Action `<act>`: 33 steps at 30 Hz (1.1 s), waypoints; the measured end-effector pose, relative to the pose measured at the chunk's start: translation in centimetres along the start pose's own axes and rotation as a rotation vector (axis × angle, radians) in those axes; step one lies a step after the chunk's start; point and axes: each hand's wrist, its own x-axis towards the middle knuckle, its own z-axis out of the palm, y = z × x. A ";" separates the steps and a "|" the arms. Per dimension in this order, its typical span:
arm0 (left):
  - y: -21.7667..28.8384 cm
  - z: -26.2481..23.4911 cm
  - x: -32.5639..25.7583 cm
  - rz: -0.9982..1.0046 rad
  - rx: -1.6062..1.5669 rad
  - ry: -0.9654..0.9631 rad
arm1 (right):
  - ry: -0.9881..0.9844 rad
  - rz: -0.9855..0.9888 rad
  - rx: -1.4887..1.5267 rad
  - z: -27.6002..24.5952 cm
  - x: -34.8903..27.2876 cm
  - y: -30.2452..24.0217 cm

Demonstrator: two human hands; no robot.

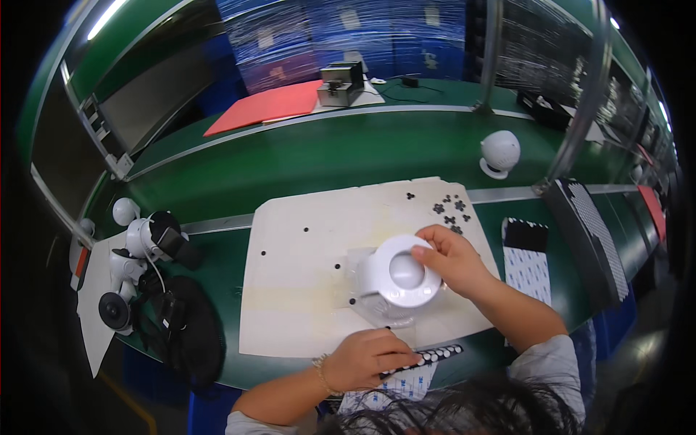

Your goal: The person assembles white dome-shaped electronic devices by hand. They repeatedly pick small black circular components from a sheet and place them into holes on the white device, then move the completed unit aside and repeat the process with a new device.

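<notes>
A white plastic device with a ring-shaped base facing up is over the middle of the cream board. My right hand is closed on the ring's right side, thumb on top. Clear plastic shows beneath the device. Near the board's front edge, my left hand is closed on a sheet of black sticky pads, which has round holes and a printed white backing. Its fingertips are partly hidden against the sheet. Several small black round pads lie on the board left of the device.
At left, white cameras with cables stand beside a black bag-like item. Black flower-shaped scraps lie on the board's far right. Another pad sheet and a black tray are to the right. A white camera stands farther back.
</notes>
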 end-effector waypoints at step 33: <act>6.3 5.1 10.5 0.059 0.229 -0.024 | 1.451 -0.010 -0.587 -29.5 -39.0 6.1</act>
